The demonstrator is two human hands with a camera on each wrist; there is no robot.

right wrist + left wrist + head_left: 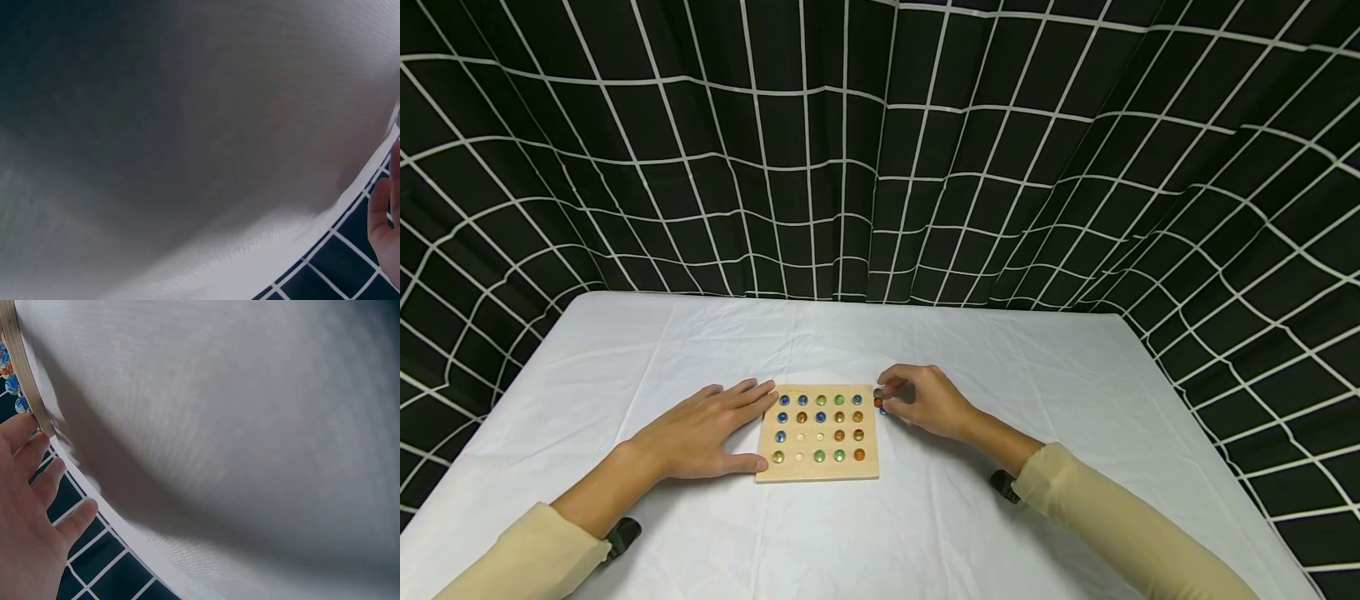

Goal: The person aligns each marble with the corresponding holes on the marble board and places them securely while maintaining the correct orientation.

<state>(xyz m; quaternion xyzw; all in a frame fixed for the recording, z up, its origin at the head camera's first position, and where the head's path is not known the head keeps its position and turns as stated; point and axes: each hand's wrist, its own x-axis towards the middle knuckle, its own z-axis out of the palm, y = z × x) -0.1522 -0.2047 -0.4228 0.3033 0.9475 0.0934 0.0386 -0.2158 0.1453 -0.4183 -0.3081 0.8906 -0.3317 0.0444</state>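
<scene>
The surface (1037, 367) is white and creased; black, white-lined curtains (820, 183) hang around it. In the middle, a pale wood board (829, 472) holds rows of blue, green and orange marbles (820, 417). The left hand (703, 429), fingers straight, touches its left edge. I cannot tell if the right hand (936, 402), by its far right corner, grips one.

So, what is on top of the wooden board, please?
Coloured marbles in four rows sit on the wooden board, with three empty hollows among them. The left hand covers part of its left edge, so the wood beneath cannot be seen.
</scene>
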